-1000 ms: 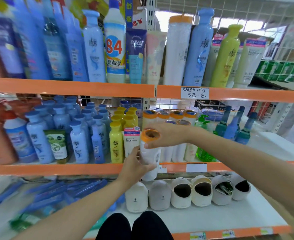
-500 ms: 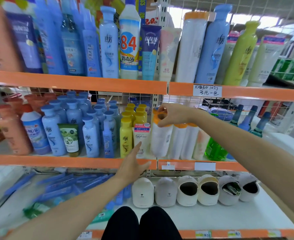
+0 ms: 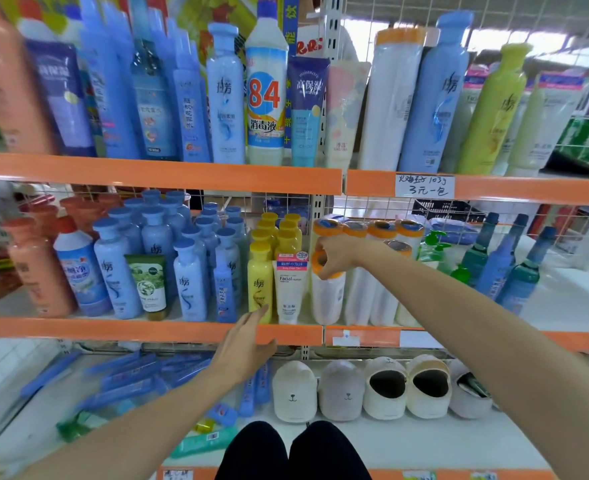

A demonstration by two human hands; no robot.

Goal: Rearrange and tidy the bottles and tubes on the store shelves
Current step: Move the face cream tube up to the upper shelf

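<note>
Right hand grips orange cap of white bottle, standing at front of middle shelf beside Facial tube. Left hand spread, empty, below shelf edge. Seat bottle upright, flush with row, before letting go.

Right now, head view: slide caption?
Right hand grips orange-capped white bottle on middle shelf; left hand open below.

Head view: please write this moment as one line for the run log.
right hand grips white bottle cap | bottle standing on middle shelf | left hand open
</note>
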